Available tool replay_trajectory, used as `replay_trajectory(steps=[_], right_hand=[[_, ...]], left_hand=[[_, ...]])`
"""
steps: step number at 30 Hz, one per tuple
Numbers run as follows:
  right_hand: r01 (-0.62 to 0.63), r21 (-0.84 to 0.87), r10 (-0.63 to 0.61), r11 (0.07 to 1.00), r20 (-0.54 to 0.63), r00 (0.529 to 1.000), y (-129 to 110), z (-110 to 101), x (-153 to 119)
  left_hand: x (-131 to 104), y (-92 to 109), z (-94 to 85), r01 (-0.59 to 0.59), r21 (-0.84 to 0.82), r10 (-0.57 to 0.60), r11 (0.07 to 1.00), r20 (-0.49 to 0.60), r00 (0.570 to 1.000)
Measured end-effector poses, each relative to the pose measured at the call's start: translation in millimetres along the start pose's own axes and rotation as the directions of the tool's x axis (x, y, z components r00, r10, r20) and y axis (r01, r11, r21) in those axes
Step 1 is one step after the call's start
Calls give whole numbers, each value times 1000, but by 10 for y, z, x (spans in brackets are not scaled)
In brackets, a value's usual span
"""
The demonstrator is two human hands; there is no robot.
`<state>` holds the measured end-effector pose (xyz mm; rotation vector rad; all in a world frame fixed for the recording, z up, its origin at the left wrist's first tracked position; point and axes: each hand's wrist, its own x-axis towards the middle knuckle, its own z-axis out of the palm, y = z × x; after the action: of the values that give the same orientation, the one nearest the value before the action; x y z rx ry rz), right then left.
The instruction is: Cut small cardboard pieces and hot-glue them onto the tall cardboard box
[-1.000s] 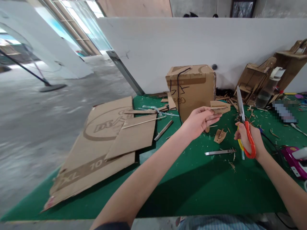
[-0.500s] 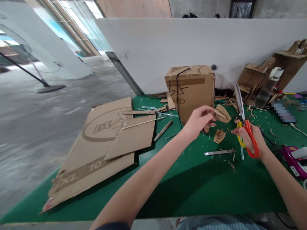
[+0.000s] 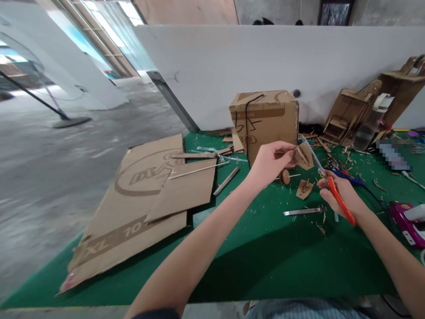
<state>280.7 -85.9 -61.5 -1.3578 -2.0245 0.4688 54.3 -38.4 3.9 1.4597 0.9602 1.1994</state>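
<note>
Between the closed fingers of my left hand [image 3: 272, 161] is a small cardboard piece [image 3: 304, 156] with a ridge along it. My right hand [image 3: 341, 192] grips red-handled scissors [image 3: 339, 199], whose blades point up and left beside that piece. Under my left hand lies a small round cardboard wheel [image 3: 284, 177] on a thin stick. A second small cardboard piece [image 3: 304, 189] rests on the green table [image 3: 252, 261] between my hands, and a metal-ended cutter [image 3: 304, 212] lies nearer to me.
A cardboard box [image 3: 265, 119] stands behind my left hand. Large cardboard sheets [image 3: 133, 195] lie at left. At right are a bottle [image 3: 370, 122], a phone [image 3: 393, 155], a purple device [image 3: 407, 223], a blue tool [image 3: 348, 177] and scattered scraps.
My right hand has turned the scissors, bringing the blades left and down to the held cardboard piece. My left hand has shifted slightly left, and the piece has tilted.
</note>
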Motion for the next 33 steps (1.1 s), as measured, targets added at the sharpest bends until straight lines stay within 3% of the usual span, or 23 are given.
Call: replay_trajectory(steps=[10,24,29,33], right_hand=[[19,-35,-18,999,25,1000,-68,-11,10],[24,-101,-25,995,-16,1000,47,67,10],[102,53,-104,993,38,994,29,60,-7],[88,142,-99,986,73,992,60,80,-12]], left_hand=[[-25,-50,53,7,-12,-8,1000,-25,1000],[-36,-42,73,18,-11,-18,1000,-55,998],[-32,-5,55,25,-9,-25,1000,-67,997],[-37,50,44,43,-25,-46,999,-96,994]])
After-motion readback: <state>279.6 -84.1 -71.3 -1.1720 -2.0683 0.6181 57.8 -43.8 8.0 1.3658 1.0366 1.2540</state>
